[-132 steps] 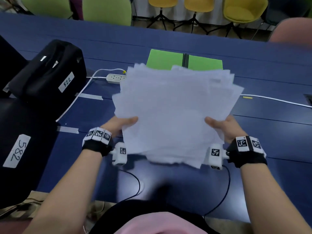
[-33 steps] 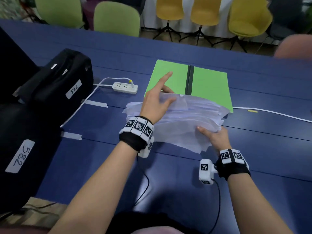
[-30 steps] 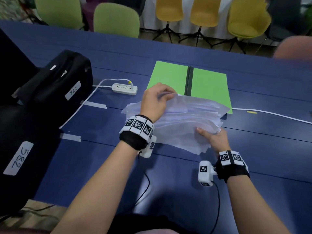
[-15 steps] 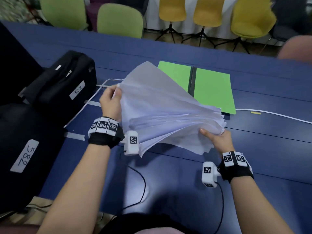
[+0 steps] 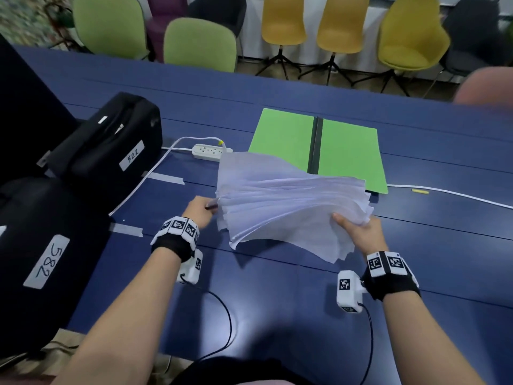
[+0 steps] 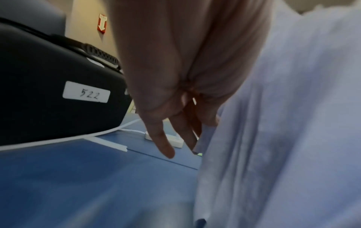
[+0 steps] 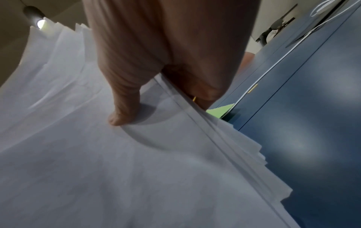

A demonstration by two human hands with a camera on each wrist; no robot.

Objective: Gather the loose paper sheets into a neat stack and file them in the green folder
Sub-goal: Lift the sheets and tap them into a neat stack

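Note:
A thick, fanned stack of white paper sheets (image 5: pixel 277 201) hangs tilted just above the blue table (image 5: pixel 277 307). My right hand (image 5: pixel 358 232) grips its right edge, thumb (image 7: pixel 121 111) on top and fingers underneath. My left hand (image 5: pixel 201 208) is at the stack's left edge with straight fingers (image 6: pixel 164 143) beside the sheets (image 6: pixel 283 123), holding nothing. The green folder (image 5: pixel 283 134) lies open and flat behind the stack, its black spine (image 5: pixel 315 145) down the middle. The sheets cover its near edge; a green corner (image 7: pixel 220 111) shows under them.
Two black cases labelled 522 (image 5: pixel 111 145) and 582 (image 5: pixel 41 259) stand at the left. A white power strip (image 5: pixel 211 152) and its cable lie near the folder. Another white cable (image 5: pixel 444 194) runs right. Chairs (image 5: pixel 200 45) line the far side.
Half a second ago my left hand held the left side of the sheets raised high. It has let go and dropped to the stack's left edge, and the sheets have sunk lower.

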